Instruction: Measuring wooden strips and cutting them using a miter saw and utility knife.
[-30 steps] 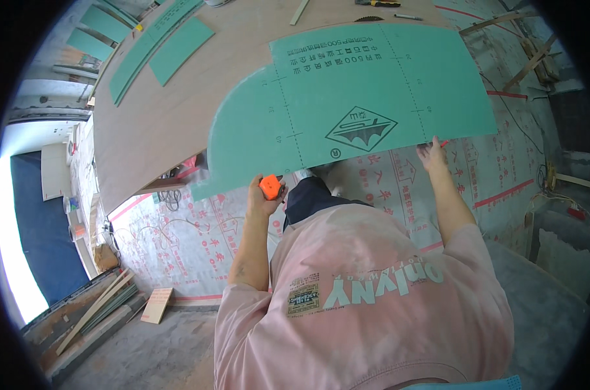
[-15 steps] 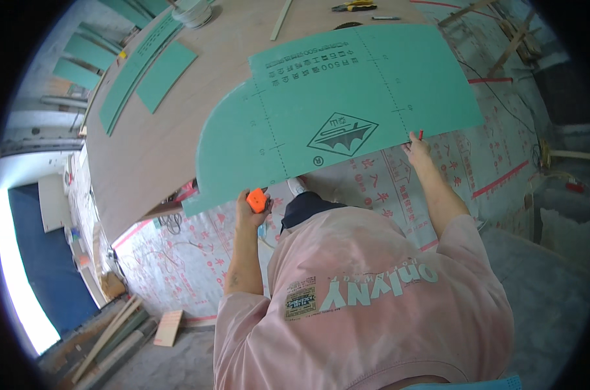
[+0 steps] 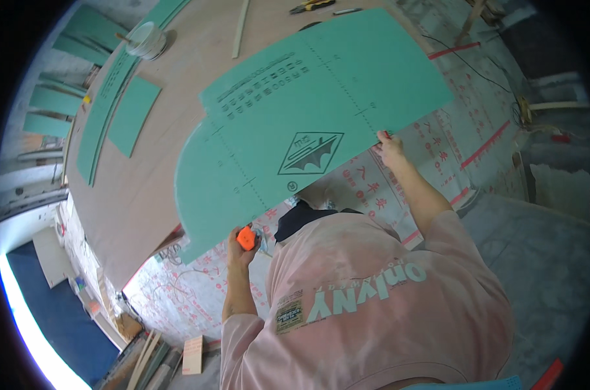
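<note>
Overhead, left hand (image 3: 243,242) closed around an orange utility knife (image 3: 246,238), set right at the lower curved edge of the green foam board (image 3: 295,130). Right hand (image 3: 390,148) pinching the board's straight near edge, fingers wrapped over it, arm stretched out from a pink sleeve. Board lying flat and large on the plywood bench (image 3: 158,188), one end cut to a rounded curve, the other end square, dotted lines and a dark diamond-shaped emblem printed on its face. Near edge of the board hanging past the bench edge, over the hands.

Farther along the bench, well apart from the hands: a long narrow green strip (image 3: 109,97) and a shorter green offcut (image 3: 134,116) lying side by side; a white bucket (image 3: 145,40) with a stick in it just beyond them; a thin wooden slat (image 3: 241,27) near the far edge; a yellow-and-black tool (image 3: 313,6) at the top rim, too small to tell more. More green pieces (image 3: 54,104) stacked off the bench to the left.

Below the bench edge, white sheeting with red markings (image 3: 451,123) covering the floor, a red tape line crossing it. Wooden scraps (image 3: 171,354) lying on the floor at lower left. Pink shirt (image 3: 373,305) with pale lettering filling the lower middle of the view.
</note>
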